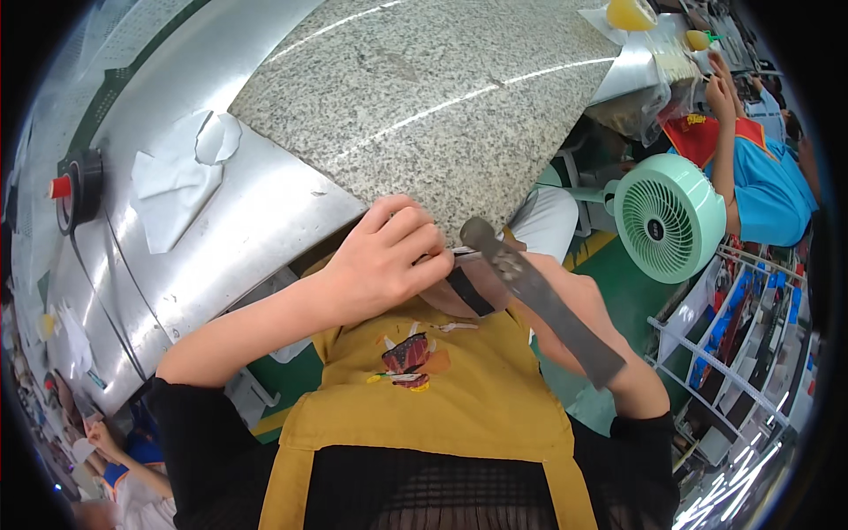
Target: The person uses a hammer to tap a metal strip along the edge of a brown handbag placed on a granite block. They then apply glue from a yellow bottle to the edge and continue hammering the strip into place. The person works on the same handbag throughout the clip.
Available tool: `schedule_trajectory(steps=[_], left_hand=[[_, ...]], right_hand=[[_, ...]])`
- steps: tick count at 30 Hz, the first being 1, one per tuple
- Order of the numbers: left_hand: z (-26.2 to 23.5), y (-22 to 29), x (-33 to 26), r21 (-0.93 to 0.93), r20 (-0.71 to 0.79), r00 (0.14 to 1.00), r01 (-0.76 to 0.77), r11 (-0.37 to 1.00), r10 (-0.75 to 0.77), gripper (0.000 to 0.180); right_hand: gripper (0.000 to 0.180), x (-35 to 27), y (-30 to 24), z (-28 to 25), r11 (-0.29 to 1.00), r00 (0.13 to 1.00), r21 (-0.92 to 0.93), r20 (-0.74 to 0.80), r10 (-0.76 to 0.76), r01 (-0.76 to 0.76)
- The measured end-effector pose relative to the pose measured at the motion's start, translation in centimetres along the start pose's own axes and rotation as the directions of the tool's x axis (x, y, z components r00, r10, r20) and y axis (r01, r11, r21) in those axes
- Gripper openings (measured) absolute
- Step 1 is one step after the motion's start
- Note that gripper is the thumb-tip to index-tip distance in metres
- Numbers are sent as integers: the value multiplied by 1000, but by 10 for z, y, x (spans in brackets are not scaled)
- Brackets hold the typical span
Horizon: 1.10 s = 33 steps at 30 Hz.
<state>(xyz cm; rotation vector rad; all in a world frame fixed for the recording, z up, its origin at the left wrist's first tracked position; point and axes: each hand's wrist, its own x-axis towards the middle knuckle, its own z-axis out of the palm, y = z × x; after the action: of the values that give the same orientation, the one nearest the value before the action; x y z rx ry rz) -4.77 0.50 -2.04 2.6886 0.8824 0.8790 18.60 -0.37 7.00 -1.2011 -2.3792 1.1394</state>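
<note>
A small pale part (461, 256) is pinched in the closed left hand (389, 261) at the granite slab's (424, 97) edge; the right hand's (579, 296) grip cannot be told — the grey strap (548, 305) may slip and drop.

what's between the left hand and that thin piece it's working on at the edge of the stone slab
Nothing visible. The left hand is already closed on the thin piece, fingers curled around it. The long dark metal tool crosses in front of the right hand, which it largely hides, so that grip cannot be judged. The speckled stone slab lies just beyond.
</note>
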Motion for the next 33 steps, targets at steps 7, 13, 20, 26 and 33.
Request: schedule_trajectory(steps=[7,13,20,26,33], left_hand=[[-6,8,7,-64,69,967,251,966,-246,25],[-15,18,19,-62,204,900,404,913,-385,16],[-19,33,41,-292,383,801,577,763,-460,11],[-3,24,35,-216,247,848,520,826,-469,7],[2,15,18,-73,60,980,192,979,-188,23]], right_hand=[[28,1,15,8,999,999,51,33,16,-18],[29,-13,24,-2,926,977,324,-14,211,-195],[27,-32,31,-16,903,961,366,-73,266,-222],[17,-13,30,0,988,994,153,-104,39,-23],[17,-6,21,-10,995,998,98,-52,22,-16]])
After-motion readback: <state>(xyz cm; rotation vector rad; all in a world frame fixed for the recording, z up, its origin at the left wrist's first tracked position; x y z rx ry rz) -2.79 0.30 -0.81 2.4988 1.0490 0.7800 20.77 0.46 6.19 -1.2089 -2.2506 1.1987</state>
